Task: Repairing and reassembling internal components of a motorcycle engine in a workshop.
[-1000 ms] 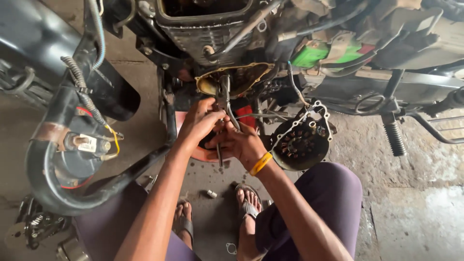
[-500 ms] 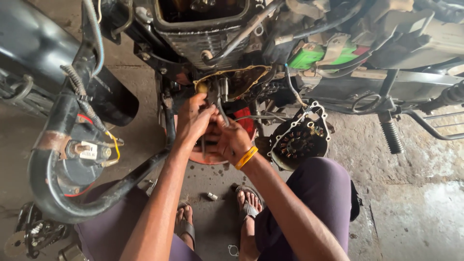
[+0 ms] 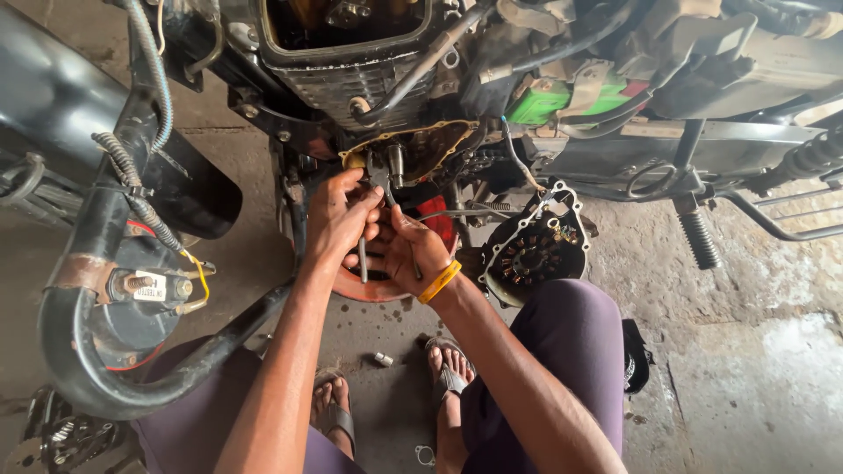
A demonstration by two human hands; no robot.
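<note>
Both my hands work at the open side of a motorcycle engine (image 3: 413,149), where a gasket-edged opening shows. My left hand (image 3: 338,219) and my right hand (image 3: 406,250) are wrapped together around a pair of metal pliers (image 3: 379,175). The pliers' jaws reach up into the opening beside a short shaft, and their handle ends stick out below my fingers. A yellow band sits on my right wrist. Under my hands lies a red basin (image 3: 373,288), mostly hidden by them.
A detached stator cover (image 3: 531,254) hangs on wires to the right of my hands. A dark exhaust pipe (image 3: 114,386) curves at the left. A small metal socket (image 3: 383,358) lies on the floor between my sandalled feet. A foot peg (image 3: 700,239) juts out at the right.
My hands have shifted slightly up and closer together on the pliers at the engine opening. The view has tilted a little.
</note>
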